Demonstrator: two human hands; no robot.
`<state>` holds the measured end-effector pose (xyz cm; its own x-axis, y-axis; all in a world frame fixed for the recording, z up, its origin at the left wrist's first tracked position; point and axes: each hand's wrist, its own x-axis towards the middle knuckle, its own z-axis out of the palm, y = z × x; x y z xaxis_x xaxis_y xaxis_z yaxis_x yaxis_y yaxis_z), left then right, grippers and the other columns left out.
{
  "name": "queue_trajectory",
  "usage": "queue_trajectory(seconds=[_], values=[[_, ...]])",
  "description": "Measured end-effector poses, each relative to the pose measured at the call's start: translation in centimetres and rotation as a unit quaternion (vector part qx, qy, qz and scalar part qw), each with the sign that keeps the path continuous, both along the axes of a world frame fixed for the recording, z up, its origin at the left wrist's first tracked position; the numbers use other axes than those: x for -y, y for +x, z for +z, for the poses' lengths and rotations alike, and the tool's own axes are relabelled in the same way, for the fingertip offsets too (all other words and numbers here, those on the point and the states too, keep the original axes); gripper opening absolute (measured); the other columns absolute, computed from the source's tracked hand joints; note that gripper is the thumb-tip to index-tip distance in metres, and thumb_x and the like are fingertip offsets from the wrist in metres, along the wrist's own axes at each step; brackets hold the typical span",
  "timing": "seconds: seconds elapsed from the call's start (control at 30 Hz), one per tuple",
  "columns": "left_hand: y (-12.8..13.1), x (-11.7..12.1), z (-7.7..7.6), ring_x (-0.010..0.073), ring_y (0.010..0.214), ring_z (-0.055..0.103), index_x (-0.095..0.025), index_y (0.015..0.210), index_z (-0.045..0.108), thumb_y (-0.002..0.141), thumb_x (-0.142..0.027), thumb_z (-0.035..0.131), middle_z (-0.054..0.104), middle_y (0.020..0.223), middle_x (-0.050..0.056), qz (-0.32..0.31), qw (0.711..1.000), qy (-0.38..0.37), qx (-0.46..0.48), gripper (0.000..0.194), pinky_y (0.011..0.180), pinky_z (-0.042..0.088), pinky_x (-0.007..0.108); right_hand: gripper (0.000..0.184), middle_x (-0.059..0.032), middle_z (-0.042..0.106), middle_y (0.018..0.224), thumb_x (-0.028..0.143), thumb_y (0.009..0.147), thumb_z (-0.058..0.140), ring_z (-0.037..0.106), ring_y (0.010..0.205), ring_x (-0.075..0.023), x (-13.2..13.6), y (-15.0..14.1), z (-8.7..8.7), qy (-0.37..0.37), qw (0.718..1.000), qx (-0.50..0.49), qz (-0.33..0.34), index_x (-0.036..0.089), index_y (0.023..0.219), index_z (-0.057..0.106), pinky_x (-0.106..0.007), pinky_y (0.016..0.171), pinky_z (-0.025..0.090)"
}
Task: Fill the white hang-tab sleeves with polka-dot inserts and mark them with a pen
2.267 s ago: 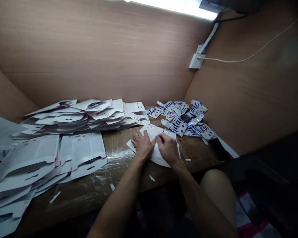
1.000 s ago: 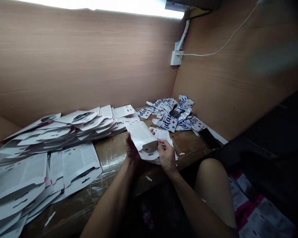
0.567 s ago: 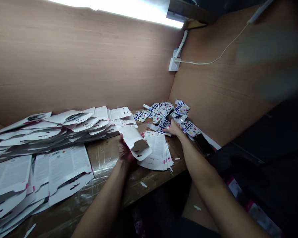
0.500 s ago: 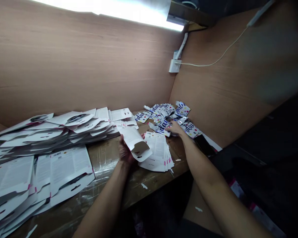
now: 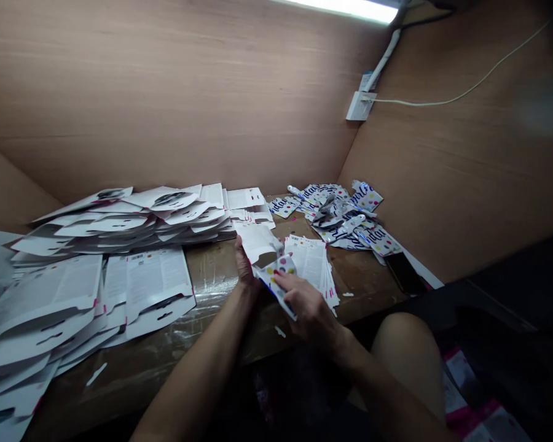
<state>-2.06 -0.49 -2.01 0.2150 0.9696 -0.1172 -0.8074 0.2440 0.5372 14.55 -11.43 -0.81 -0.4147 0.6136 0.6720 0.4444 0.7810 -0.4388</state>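
My left hand (image 5: 245, 263) grips a white card envelope (image 5: 258, 239) by its left side, its open mouth facing me. My right hand (image 5: 306, 304) pinches a folded foil piece (image 5: 280, 273) with coloured polka dots and a blue edge. The foil meets the mouth of the envelope; whether its end is inside, I cannot tell. Just behind lies a fanned stack of printed white envelopes (image 5: 308, 258). Farther right is a pile of similar shiny folded foil pieces (image 5: 336, 212) with dots and blue lettering.
Large heaps of white envelopes (image 5: 115, 227) cover the left and back of the brown table (image 5: 212, 288). A dark phone (image 5: 403, 273) lies at the right edge. White paper scraps (image 5: 96, 373) are scattered near the front. Board walls (image 5: 188, 92) enclose the back and right.
My right hand has come from the foil pile toward me and left, bringing a foil piece to the envelope's mouth. My left hand still holds the envelope. The view has shifted left.
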Motion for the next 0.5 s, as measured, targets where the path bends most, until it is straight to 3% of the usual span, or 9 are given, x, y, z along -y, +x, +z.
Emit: queue_trajectory(seconds=[0.1, 0.2, 0.37, 0.5], values=[[-0.3, 0.2, -0.1, 0.0404, 0.126, 0.066, -0.013, 0.134, 0.066, 0.081, -0.092, 0.052, 0.075, 0.121, 0.020, -0.033, 0.999, -0.006, 0.014, 0.096, 0.106, 0.053, 0.066, 0.047, -0.0166, 0.068, 0.146, 0.008, 0.097, 0.050, 0.059, 0.144, -0.0286, 0.8, -1.4, -1.3, 0.027, 0.998, 0.058, 0.004, 0.021, 0.141, 0.060, -0.054, 0.119, 0.051], [-0.4, 0.3, -0.2, 0.0384, 0.124, 0.067, -0.013, 0.134, 0.066, 0.084, -0.088, 0.050, 0.076, 0.120, 0.019, -0.033, 0.998, -0.009, 0.045, 0.091, 0.109, 0.051, 0.067, 0.058, -0.0168, 0.063, 0.151, 0.005, 0.096, 0.043, 0.056, 0.147, -0.0280, -0.4, -1.9, -1.6, 0.035, 0.995, 0.091, -0.008, 0.017, 0.151, 0.054, -0.052, 0.121, 0.049], [-0.3, 0.7, 0.2, 0.0371, 0.123, 0.067, -0.009, 0.138, 0.064, 0.090, -0.086, 0.040, 0.074, 0.124, 0.021, -0.038, 0.995, -0.023, 0.090, 0.094, 0.110, 0.051, 0.063, 0.066, -0.0187, 0.069, 0.143, 0.000, 0.088, 0.041, 0.060, 0.141, -0.0304, -1.7, -3.2, -2.1, -0.005, 0.987, 0.120, -0.103, 0.012, 0.150, 0.059, -0.053, 0.121, 0.049], [-0.2, 0.7, 0.3, 0.0365, 0.121, 0.068, -0.014, 0.135, 0.066, 0.089, -0.085, 0.043, 0.075, 0.121, 0.018, 0.005, 0.998, -0.007, 0.056, 0.088, 0.106, 0.055, 0.061, 0.074, -0.0206, 0.062, 0.152, -0.002, 0.084, 0.042, 0.053, 0.147, -0.0326, -1.2, -3.6, -2.8, 0.001, 0.981, 0.111, -0.158, 0.011, 0.156, 0.054, -0.055, 0.121, 0.047]])
